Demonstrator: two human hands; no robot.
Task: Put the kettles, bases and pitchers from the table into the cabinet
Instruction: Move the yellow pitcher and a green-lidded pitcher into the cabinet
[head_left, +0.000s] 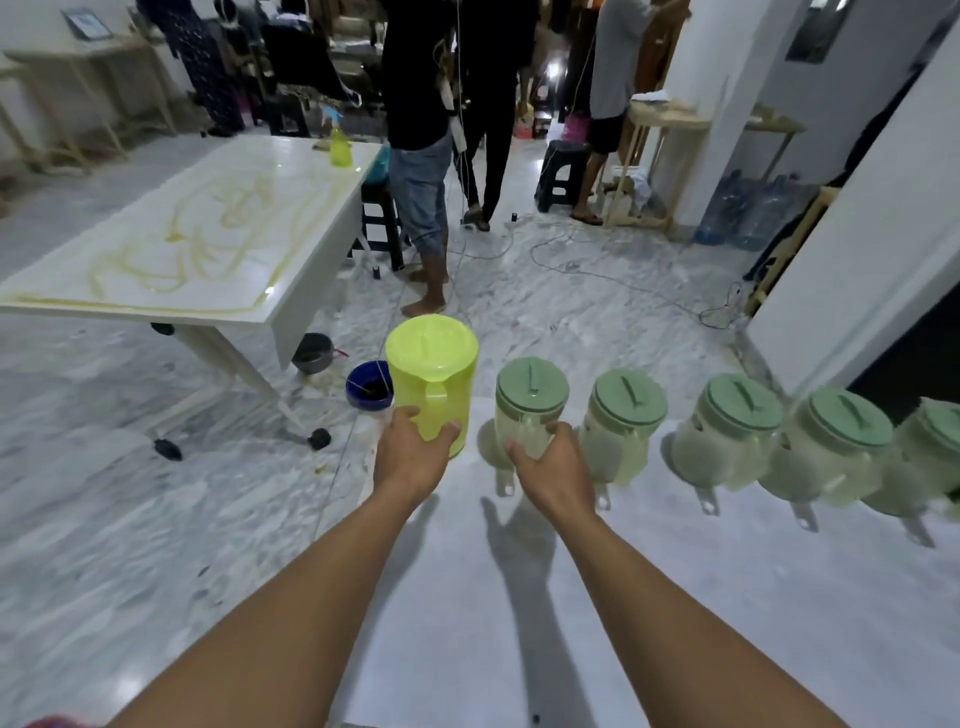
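Grey marble floor (545, 312), smeared white table (208, 234) at left, black stools (561, 171), white walls (857, 249), trailing cables (623, 280)

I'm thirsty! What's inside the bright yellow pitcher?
Only its lid shows: the yellow pitcher is closed, so the inside is hidden. The left hand grips its lower part; the right hand grips the green-lidded pitcher beside it.

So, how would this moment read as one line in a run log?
left hand: grips yellow pitcher | right hand: grips leftmost green-lidded pitcher | four other green-lidded pitchers: untouched on white table
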